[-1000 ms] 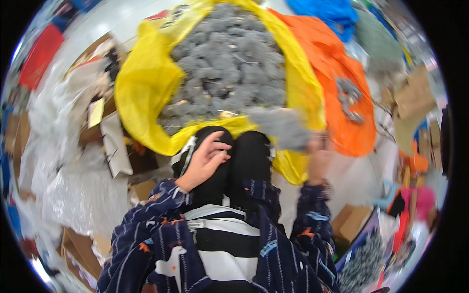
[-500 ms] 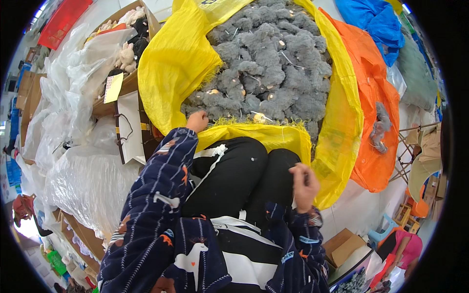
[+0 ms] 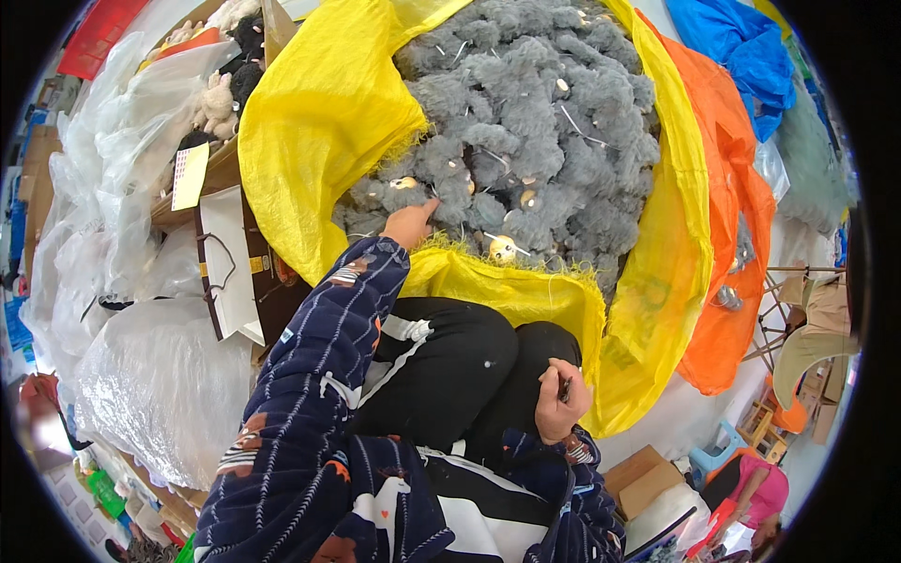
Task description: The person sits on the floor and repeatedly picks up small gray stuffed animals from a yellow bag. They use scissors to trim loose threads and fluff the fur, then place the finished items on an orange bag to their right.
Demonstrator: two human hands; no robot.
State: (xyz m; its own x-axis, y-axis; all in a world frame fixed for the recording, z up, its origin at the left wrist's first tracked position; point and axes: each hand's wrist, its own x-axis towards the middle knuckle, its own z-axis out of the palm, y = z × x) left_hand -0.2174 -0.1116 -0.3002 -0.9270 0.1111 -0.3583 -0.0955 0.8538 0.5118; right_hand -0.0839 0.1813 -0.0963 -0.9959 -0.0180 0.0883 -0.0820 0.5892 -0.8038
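Observation:
A yellow woven sack [image 3: 328, 113] lies wide open in front of my legs, filled with grey fluffy plush pieces [image 3: 535, 113]. Some of them show small pale faces, and white strings or tags stick out here and there. Over the sack's near left rim reaches my left hand [image 3: 410, 223], its index finger stretched out against the grey fluff; its other fingers are mostly hidden. A plush piece with a pale round face [image 3: 502, 250] lies to the right of that hand. Above my thigh, my right hand [image 3: 563, 402] is closed around a small dark object, too little of which shows to name.
On the left stand a cardboard box with plush toys [image 3: 218, 105] and clear plastic bags [image 3: 160, 385]. An orange sack [image 3: 718, 328] and a blue bag [image 3: 741, 56] lie to the right. An open carton [image 3: 643, 483] sits at lower right, near another person in pink [image 3: 765, 488].
My left hand has moved from the sack's rim rightward onto the grey plush, its index finger now extended. My right hand has dropped lower and turned, showing the dark object. The whole view has shifted slightly.

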